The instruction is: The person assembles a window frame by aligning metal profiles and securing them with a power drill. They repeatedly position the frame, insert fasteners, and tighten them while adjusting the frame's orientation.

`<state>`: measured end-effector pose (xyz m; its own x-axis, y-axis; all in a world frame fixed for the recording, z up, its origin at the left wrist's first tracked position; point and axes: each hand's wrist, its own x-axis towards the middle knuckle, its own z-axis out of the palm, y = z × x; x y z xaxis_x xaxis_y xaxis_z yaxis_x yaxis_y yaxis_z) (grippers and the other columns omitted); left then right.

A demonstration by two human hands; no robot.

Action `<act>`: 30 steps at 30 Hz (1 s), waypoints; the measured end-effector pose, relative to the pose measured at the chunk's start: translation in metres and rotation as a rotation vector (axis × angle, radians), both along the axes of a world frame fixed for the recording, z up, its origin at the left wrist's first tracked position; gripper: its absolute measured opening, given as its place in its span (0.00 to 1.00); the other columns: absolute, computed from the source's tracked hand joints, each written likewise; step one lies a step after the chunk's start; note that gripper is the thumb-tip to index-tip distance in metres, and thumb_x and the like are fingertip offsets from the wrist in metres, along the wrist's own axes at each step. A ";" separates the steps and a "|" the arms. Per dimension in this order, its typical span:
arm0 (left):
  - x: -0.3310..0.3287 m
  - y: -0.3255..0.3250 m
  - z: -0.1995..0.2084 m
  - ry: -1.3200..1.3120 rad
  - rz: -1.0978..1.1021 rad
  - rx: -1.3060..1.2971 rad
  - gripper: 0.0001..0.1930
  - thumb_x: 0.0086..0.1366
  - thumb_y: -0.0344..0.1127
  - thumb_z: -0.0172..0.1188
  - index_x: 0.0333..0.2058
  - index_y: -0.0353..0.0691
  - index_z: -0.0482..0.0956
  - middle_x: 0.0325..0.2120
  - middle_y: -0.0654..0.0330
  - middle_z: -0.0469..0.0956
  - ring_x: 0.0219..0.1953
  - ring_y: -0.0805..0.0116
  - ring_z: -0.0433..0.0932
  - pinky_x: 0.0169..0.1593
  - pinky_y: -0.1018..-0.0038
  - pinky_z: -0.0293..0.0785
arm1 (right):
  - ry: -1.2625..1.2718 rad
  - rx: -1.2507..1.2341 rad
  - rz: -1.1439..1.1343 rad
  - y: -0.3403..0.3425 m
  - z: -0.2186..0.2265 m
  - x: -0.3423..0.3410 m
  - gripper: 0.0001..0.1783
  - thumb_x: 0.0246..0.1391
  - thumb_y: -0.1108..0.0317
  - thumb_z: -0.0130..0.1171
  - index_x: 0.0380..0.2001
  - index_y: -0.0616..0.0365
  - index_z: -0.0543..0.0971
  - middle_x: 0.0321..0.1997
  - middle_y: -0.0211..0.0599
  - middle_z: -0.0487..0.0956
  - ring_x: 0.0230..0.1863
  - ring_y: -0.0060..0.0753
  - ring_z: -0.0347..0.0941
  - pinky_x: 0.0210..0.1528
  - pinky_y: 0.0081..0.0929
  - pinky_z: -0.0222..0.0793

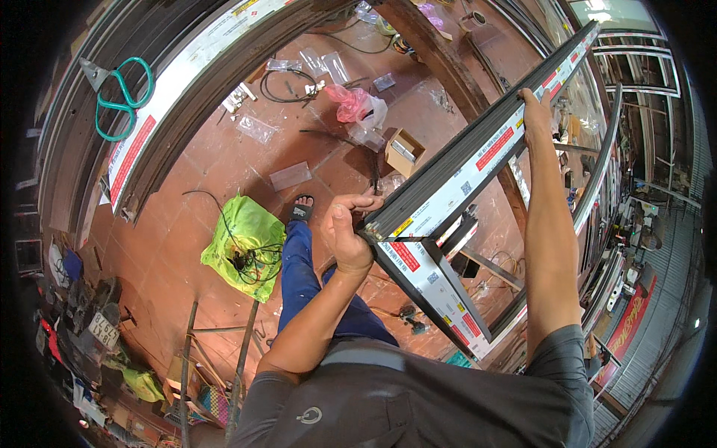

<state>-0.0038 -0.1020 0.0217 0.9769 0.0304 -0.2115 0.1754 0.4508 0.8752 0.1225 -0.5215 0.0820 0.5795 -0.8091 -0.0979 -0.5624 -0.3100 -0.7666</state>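
Observation:
Across my front stands an aluminium window or door frame [489, 153], dark-edged and covered in white film with red labels. My left hand [351, 233] is at its near corner, palm against the end and fingers bent over the top edge. Farther along the same long bar, my right hand [536, 118] is wrapped round it. From the near corner a shorter side [433, 287] slants down toward my body. The undersides of both grips are hidden.
Green-handled scissors [125, 97] lie on stacked profiles at left. On the tiled floor are a yellow-green bag [243, 250] with cables, a pink bag [351, 103], an open cardboard box [403, 151] and a drill [413, 319]. A rusty beam [437, 56] crosses beyond the frame.

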 end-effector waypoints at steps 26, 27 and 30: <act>-0.006 0.026 -0.008 0.365 -0.223 -0.234 0.39 0.80 0.62 0.40 0.41 0.25 0.84 0.40 0.47 0.85 0.44 0.59 0.83 0.55 0.65 0.76 | -0.072 -0.229 -0.091 0.009 0.003 -0.008 0.54 0.44 0.52 0.76 0.69 0.67 0.63 0.56 0.59 0.81 0.58 0.54 0.79 0.61 0.42 0.73; -0.008 0.028 -0.010 0.378 -0.192 -0.257 0.40 0.80 0.63 0.39 0.42 0.25 0.84 0.40 0.47 0.85 0.45 0.58 0.83 0.55 0.64 0.75 | -0.119 -0.154 -0.098 0.003 0.003 -0.002 0.54 0.43 0.55 0.78 0.68 0.69 0.62 0.55 0.59 0.80 0.56 0.52 0.79 0.58 0.43 0.75; -0.011 0.022 -0.002 0.397 -0.127 -0.273 0.42 0.79 0.67 0.37 0.37 0.28 0.84 0.41 0.46 0.85 0.46 0.53 0.83 0.57 0.60 0.74 | -0.131 0.053 -0.174 -0.012 0.017 0.010 0.57 0.43 0.60 0.81 0.67 0.75 0.57 0.54 0.58 0.78 0.51 0.50 0.80 0.48 0.43 0.80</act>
<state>-0.0153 -0.0800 0.0195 0.8117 -0.1920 -0.5517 0.5397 0.6078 0.5825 0.1328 -0.5338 0.0991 0.4425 -0.8936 -0.0754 -0.4981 -0.1750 -0.8493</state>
